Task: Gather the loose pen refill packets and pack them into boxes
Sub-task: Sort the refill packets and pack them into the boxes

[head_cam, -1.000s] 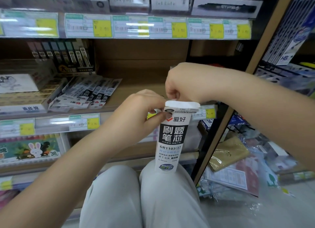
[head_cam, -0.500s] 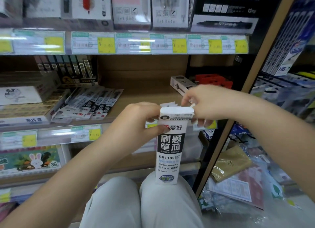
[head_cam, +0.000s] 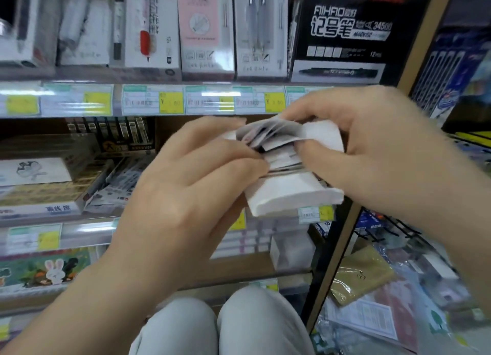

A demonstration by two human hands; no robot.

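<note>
**Refill box held open-end-up before the stationery shelves**

A white cardboard refill box point(head_cam: 289, 195) is held at chest height in front of the shelves, above the knees point(head_cam: 220, 325). It is tipped so that its open end faces the camera; its long axis runs away and downward, largely hidden behind the hands. Thin, glossy refill packets point(head_cam: 268, 139) are seen fanned in the mouth, motion-blurred. The left hand point(head_cam: 186, 195) is clenched around the box's left side, the right hand point(head_cam: 372, 152) pinches its white flap. More loose packets point(head_cam: 119, 184) are left lying flat on the middle shelf point(head_cam: 79, 221), beside a tray of flat boxes point(head_cam: 39, 192).
</note>
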